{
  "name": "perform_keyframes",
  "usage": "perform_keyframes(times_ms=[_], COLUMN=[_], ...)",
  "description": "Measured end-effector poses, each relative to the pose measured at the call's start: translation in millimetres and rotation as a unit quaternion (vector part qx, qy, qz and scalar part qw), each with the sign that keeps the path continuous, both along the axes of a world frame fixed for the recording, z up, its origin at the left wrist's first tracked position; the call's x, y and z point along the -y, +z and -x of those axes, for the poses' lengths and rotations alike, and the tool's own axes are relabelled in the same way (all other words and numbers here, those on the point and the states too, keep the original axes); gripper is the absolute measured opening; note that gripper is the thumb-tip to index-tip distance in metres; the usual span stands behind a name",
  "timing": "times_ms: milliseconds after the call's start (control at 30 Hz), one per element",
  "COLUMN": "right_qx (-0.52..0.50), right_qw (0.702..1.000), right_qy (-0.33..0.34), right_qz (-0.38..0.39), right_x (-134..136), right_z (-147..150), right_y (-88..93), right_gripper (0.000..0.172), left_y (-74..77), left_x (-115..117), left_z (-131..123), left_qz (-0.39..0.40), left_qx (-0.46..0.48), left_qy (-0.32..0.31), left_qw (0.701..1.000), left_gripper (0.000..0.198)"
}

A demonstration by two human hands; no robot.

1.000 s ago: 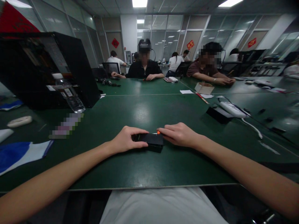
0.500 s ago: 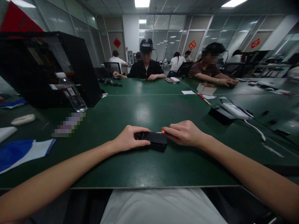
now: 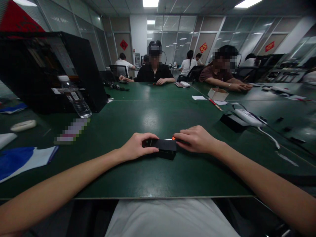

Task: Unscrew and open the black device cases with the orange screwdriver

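Oblong, flat-topped and dull black, the box (image 3: pixel 165 145) sat in from the near edge of the table (image 3: pixel 153 181), mid-length. The left hand (image 3: pixel 137 144) pinched its end between parted thumb and fingers; the right hand (image 3: pixel 195 140) curled closed around an orange-marked tool (image 3: pixel 173 138).

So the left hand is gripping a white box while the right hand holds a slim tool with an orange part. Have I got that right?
Not quite: the box is black, not white, as the head view shows. The rest stands: the left hand grips it, and the right hand holds a slim tool with an orange part.
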State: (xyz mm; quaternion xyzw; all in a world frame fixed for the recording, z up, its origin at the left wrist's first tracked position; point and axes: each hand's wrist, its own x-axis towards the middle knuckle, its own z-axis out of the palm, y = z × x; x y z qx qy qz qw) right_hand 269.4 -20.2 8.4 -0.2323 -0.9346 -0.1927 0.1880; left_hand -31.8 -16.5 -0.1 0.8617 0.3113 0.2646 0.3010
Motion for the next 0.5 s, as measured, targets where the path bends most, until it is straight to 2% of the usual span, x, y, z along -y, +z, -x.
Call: perform_keyframes(times_ms=[133,367,500], right_qx=[0.001,0.008,0.014], right_qw=[0.999,1.000,1.000], right_qy=[0.002,0.000,-0.003], right_qz=[0.048,0.000,0.022], right_x=[-2.5,2.2,2.3], right_z=[-6.2,-10.7,-16.4], right_y=[2.7,11.5,14.3], right_gripper=[0.028,0.026,0.025], left_y=[-0.5,-0.1,0.9], left_x=[-0.4,-0.5,-0.1], left_z=[0.0,-0.4,-1.0], left_qz=[-0.003,-0.005,0.002], left_qx=[-0.007,-0.007,-0.011], left_qy=[-0.005,-0.007,-0.002], left_qw=[1.000,1.000,1.000], left_gripper=[0.042,0.041,0.038])
